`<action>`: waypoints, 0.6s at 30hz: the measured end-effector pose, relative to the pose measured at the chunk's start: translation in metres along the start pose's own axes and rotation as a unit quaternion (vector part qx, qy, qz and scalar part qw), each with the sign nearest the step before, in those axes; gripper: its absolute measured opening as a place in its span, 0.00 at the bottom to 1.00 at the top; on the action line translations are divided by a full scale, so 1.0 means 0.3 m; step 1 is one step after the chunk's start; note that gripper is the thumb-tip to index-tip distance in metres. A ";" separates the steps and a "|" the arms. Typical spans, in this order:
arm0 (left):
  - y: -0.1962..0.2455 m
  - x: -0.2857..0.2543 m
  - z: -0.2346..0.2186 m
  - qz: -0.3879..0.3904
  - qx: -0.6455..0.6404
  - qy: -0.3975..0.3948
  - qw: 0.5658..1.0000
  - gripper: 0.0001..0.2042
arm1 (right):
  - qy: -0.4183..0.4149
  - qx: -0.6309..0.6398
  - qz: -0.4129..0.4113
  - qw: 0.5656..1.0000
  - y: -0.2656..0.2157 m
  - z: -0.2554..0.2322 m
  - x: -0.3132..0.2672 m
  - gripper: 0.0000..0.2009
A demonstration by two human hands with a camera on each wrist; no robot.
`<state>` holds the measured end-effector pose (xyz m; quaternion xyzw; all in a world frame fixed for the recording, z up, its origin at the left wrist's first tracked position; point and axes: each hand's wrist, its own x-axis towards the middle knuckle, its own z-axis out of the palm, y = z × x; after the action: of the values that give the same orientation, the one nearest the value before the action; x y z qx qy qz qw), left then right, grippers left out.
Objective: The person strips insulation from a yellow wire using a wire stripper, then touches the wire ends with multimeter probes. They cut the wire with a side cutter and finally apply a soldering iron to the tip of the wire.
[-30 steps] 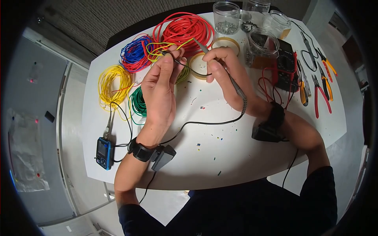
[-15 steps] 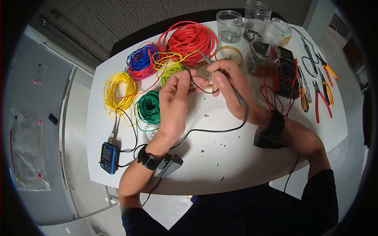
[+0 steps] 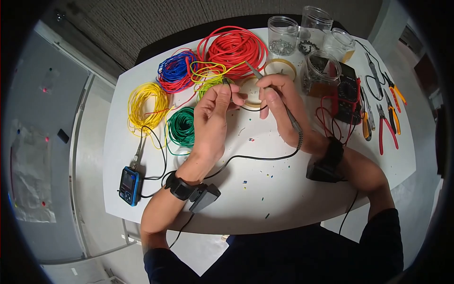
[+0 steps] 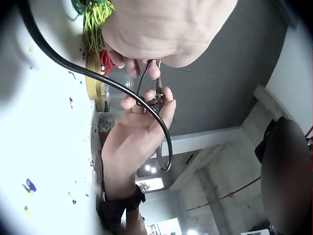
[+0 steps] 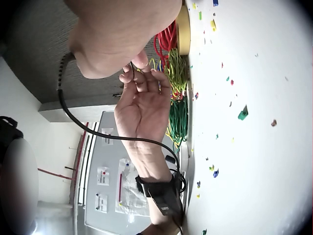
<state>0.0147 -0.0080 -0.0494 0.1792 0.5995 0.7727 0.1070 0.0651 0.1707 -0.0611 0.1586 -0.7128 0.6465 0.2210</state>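
My right hand point(image 3: 286, 111) holds a grey oscilloscope probe point(image 3: 294, 124) like a pen, its tip pointing up and away from me. A thin black ground lead point(image 3: 247, 109) runs from the probe across to my left hand point(image 3: 212, 120). The thumb and fingertips of that hand pinch the lead's dark end point(image 3: 225, 81). A yellow-green wire point(image 3: 220, 64) from a coil behind overlaps the probe tip in the head view. From the probe's tail, a thick black cable point(image 4: 117, 87) droops below both hands. A small blue-edged handheld oscilloscope point(image 3: 128, 185) lies at the left, cables attached.
Coils of yellow point(image 3: 137, 111), green point(image 3: 181, 127), blue-and-red point(image 3: 172, 73) and red wire point(image 3: 236, 49) lie behind the left hand. Tape rings point(image 3: 293, 68), clear jars point(image 3: 282, 35), a multimeter point(image 3: 347, 87), pliers point(image 3: 388, 130) and screwdrivers stand or lie rightward. Wire scraps point(image 5: 243, 113) dot the white table.
Over the last second my left hand has come nearer and to the right, closer to the right hand, still pinching the lead. The right hand keeps its hold on the probe; the view has shifted slightly.
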 end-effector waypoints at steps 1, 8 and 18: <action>-0.003 0.002 -0.004 0.002 0.000 0.003 1.000 0.14 | -0.001 0.004 -0.004 1.000 -0.002 0.000 0.001 0.13; -0.001 -0.007 0.010 0.003 -0.006 0.007 1.000 0.14 | -0.002 0.013 -0.019 1.000 0.011 -0.001 0.000 0.13; -0.002 -0.011 0.008 0.000 0.009 0.005 1.000 0.14 | -0.004 0.012 -0.015 1.000 0.010 0.000 -0.001 0.13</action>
<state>0.0188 -0.0069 -0.0499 0.1762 0.6067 0.7684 0.1019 0.0639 0.1710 -0.0639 0.1747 -0.7030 0.6512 0.2264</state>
